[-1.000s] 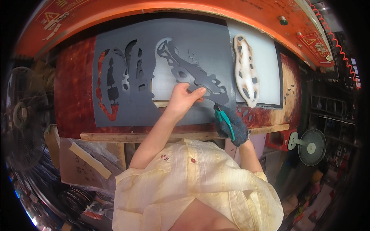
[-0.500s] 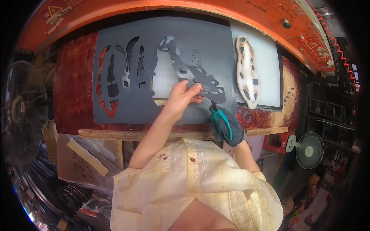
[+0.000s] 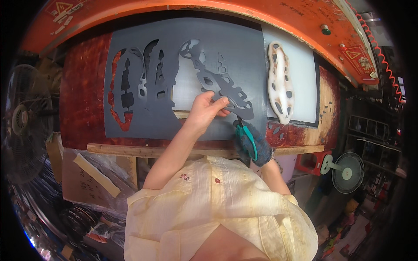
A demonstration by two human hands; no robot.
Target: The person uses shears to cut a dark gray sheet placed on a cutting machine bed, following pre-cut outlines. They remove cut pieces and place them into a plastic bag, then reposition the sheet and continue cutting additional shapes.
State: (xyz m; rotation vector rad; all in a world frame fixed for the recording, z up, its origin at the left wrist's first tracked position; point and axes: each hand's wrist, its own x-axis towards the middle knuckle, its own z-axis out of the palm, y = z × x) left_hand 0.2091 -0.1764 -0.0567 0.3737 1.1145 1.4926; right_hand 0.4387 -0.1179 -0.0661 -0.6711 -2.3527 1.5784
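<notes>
Left hand (image 3: 204, 112) pinched grey cut-out piece (image 3: 220, 82) on grey sheet (image 3: 235, 48); gloved right hand (image 3: 252, 143) clenched around teal tool (image 3: 247, 135). Several shapes already cut; judged roughly midway.

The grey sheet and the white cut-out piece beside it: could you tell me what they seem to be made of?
The grey sheet looks like thin matte rubber or foam: flat, dull, with cleanly cut holes. The white cut-out piece seems a thicker, stiffer plastic or foam, off-white and stained; which one is unclear.
</notes>
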